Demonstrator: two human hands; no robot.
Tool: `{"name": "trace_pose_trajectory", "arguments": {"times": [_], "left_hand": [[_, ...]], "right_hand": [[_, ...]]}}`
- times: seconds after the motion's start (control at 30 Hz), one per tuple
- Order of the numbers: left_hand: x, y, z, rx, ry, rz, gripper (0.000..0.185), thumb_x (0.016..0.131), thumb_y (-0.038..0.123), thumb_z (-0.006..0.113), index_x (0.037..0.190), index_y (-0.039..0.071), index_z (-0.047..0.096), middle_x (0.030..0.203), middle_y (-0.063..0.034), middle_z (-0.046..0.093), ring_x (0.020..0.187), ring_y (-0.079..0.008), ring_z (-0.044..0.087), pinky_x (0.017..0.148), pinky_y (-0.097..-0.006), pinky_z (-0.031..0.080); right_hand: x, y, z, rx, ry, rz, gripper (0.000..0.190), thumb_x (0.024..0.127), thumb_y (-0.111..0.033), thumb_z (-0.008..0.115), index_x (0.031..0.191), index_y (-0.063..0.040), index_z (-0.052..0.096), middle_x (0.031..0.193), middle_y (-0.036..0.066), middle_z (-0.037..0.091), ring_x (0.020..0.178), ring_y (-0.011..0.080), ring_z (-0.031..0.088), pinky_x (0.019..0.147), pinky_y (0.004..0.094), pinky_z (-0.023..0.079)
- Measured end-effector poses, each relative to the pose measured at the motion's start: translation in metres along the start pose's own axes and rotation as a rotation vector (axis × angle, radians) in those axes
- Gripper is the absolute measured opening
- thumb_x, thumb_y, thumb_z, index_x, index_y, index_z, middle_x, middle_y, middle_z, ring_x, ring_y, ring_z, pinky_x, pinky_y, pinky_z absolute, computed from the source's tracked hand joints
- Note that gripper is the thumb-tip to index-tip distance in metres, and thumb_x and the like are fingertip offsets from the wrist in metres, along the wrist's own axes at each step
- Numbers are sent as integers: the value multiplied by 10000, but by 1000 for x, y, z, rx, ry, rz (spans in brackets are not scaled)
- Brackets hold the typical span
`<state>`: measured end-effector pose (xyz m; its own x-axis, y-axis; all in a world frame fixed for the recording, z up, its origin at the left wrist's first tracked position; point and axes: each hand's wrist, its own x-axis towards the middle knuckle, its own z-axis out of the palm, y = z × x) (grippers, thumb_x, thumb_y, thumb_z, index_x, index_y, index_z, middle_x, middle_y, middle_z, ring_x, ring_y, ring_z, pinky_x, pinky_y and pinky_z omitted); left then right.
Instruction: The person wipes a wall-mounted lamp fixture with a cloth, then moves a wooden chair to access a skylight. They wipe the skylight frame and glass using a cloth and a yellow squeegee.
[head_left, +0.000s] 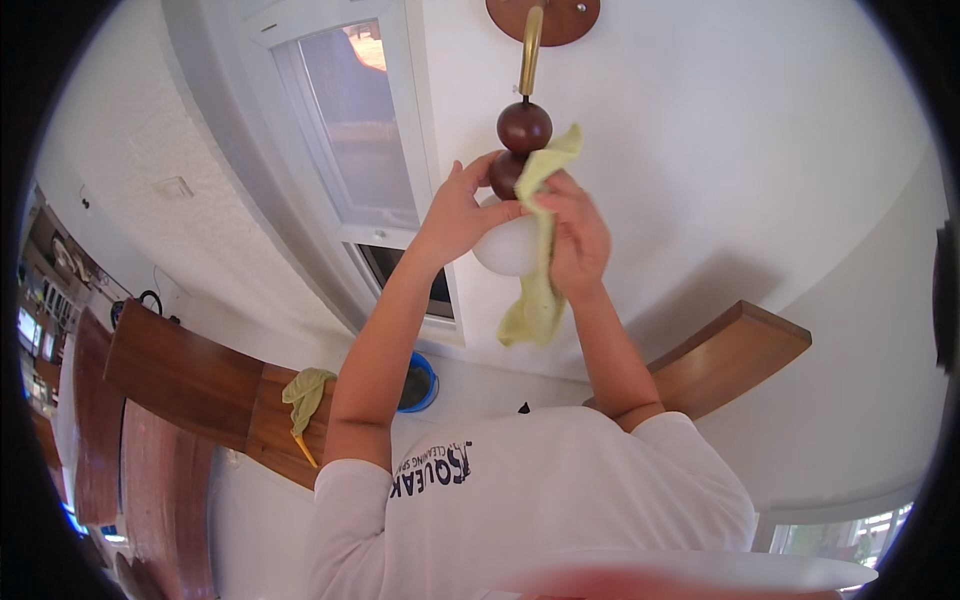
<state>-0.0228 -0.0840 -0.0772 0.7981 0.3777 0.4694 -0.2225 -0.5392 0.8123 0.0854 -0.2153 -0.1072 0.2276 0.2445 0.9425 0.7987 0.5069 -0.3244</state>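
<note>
A wall lamp hangs before me, with a round wooden base plate (551, 22), a brass arm (530, 56), two dark brown balls (524, 127) and a white globe shade (504, 247). Fingers and thumb of my left hand (461, 210) are curled around the lower ball and the top of the globe, steadying it from the left. In my right hand (581, 232) is a yellow-green cloth (536, 300), pressed against the right side of the lower ball and globe. One end of it sticks up beside the balls, the other dangles below the globe. The cloth is slightly blurred.
A white-framed window (360, 127) is left of the lamp. Below stands a blue bucket (418, 382) on the floor. Another green cloth (306, 394) and a yellow-handled tool (304, 448) lie on a curved wooden surface (187, 375). More curved wood (727, 360) rises at right.
</note>
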Motion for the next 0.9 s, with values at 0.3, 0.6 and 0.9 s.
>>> {"name": "trace_pose_trajectory", "arguments": {"times": [0.3, 0.6, 0.9], "left_hand": [[1, 1, -4, 62, 3, 30, 741, 776, 259, 706, 1381, 47, 335, 1275, -127, 458, 1242, -229, 398, 1028, -348, 317], [-3, 12, -21, -91, -159, -14, 768, 798, 128, 536, 1446, 17, 139, 1323, -181, 398, 1235, -282, 404, 1021, -343, 317], [-6, 23, -8, -100, 0, 14, 633, 801, 88, 505, 1387, -2, 282, 1281, -165, 448, 1197, -264, 446, 986, -358, 363]], "right_hand": [[10, 6, 6, 387, -51, 534, 492, 891, -61, 474, 1369, -15, 368, 1330, 126, 456, 1256, 216, 401, 1043, 333, 297], [16, 4, 13, 211, -251, 378, 863, 773, -240, 718, 1428, -33, 196, 1389, 168, 343, 1291, 275, 352, 1055, 369, 287], [17, -2, 15, -65, -193, 270, 869, 752, -226, 724, 1426, -41, 209, 1217, 175, 475, 1118, 324, 472, 945, 383, 377]]}}
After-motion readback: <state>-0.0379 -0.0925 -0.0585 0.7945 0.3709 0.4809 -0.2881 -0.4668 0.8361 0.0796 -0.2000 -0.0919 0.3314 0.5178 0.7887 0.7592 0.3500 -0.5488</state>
